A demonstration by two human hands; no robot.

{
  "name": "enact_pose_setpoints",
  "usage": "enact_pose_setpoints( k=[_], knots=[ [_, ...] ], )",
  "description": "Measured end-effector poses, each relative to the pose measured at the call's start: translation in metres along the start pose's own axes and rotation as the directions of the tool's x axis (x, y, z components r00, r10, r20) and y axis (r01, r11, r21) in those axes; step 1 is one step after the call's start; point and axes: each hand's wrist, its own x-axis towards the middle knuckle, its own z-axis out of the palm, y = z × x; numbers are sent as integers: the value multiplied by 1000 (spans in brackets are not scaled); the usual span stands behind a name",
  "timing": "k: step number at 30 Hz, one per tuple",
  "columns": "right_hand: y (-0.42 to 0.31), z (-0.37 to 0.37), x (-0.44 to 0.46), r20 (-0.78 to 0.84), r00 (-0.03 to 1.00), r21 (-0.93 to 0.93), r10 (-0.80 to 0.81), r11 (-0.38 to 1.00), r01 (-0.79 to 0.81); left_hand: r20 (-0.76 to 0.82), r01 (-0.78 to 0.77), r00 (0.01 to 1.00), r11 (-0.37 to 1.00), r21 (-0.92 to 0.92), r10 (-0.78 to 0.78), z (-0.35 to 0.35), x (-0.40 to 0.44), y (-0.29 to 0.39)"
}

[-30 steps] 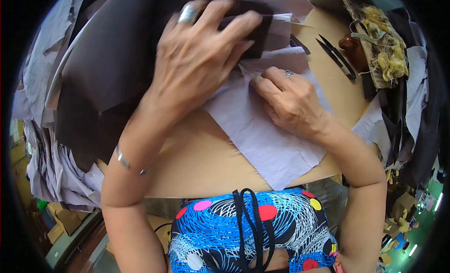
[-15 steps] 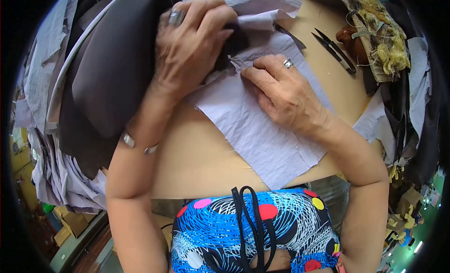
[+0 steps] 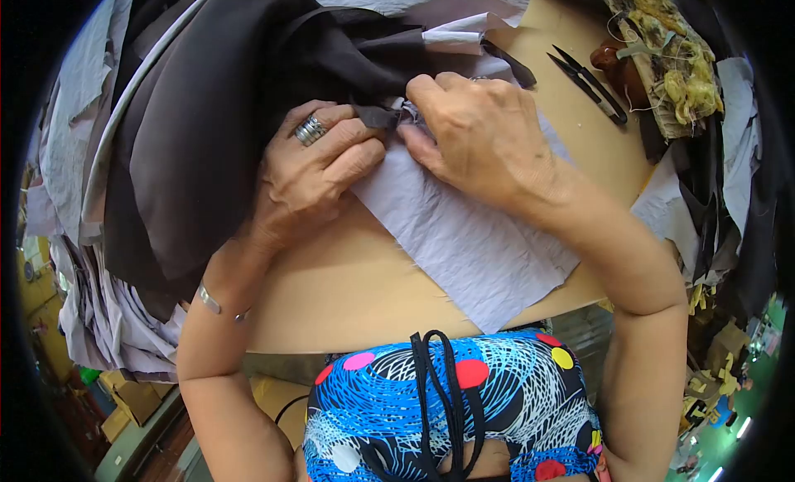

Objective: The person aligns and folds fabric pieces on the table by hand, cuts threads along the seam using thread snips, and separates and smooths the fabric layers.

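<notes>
Dark brown fabric heaps across the upper left, and a pale lilac cloth piece lies flat below both hands. My left hand, with rings on a finger, is closed on an edge of the dark fabric. Close beside it, my right hand pinches the bunched edge of the lilac cloth between thumb and fingers. The two edges meet between my fingertips, where a small crumpled bit shows. Fingers partly hide how they are joined.
Black thread snips lie on the tan tabletop at upper right. Near them are a brown rounded object and a board tangled with yellow threads. More cloth hangs over the left and right edges.
My left hand has come down and closed on the dark fabric, drawing it nearer. My right hand has shifted slightly up and left, its fingers now gathering the lilac edge.
</notes>
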Motion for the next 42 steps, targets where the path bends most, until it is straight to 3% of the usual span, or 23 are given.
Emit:
enact_pose_setpoints(
  k=[9,12,15,18,24,34,42],
  knots=[
    [14,15,-3,-152,979,37,-134,989,141,-91,-61,993,976,211,81,6,14,5],
    [18,17,-2,-169,979,89,-115,987,131,-116,-150,976,950,273,187,7,14,2],
    [22,7,1,-111,991,251,-77,962,103,-100,-154,976,936,317,195,2,14,3],
    [27,8,-2,-114,992,362,-60,927,97,-74,-142,982,934,328,175,5,15,1],
    [32,10,-14,-148,982,402,-114,901,165,-98,-130,981,945,299,166,8,12,-1],
    [29,11,-22,-199,959,290,-199,923,252,-115,-55,989,941,333,98,8,16,3],
    [31,13,-25,-224,935,189,-275,929,319,-112,-106,981,917,384,160,10,15,0]
  ],
)
